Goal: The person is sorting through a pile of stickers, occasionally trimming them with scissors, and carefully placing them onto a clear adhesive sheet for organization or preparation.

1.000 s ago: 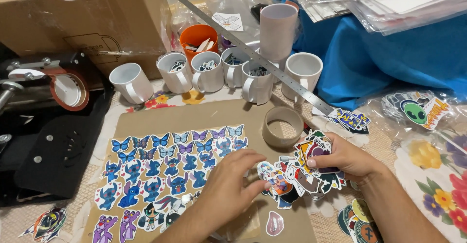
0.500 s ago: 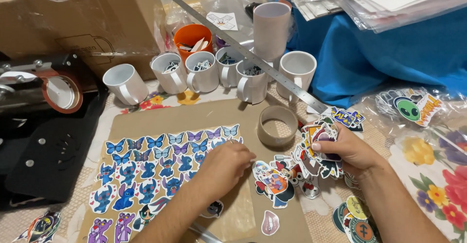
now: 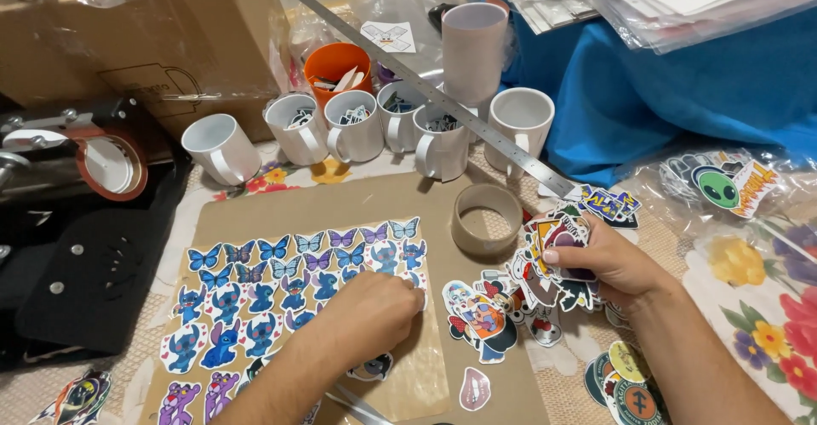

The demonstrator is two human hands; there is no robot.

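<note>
My left hand (image 3: 374, 310) rests with curled fingers on a sheet of blue cartoon and butterfly stickers (image 3: 281, 297), near the sheet's right edge. It lies on a brown board (image 3: 357, 204). My right hand (image 3: 600, 259) grips a fanned stack of colourful die-cut stickers (image 3: 553, 242) at the board's right side. More loose stickers (image 3: 481, 319) lie between the two hands, among them a lips sticker (image 3: 475, 388).
A tape roll (image 3: 487, 218) sits on the board's far edge. Several white mugs (image 3: 353, 127), an orange cup (image 3: 338, 63) and a long steel ruler (image 3: 425, 89) stand behind. A cardboard box (image 3: 145, 42) and black press machine (image 3: 77, 221) are at left, blue cloth (image 3: 681, 85) at right.
My left hand has moved left from the loose stickers onto the sticker sheet. My right hand has stayed in place with its stack.
</note>
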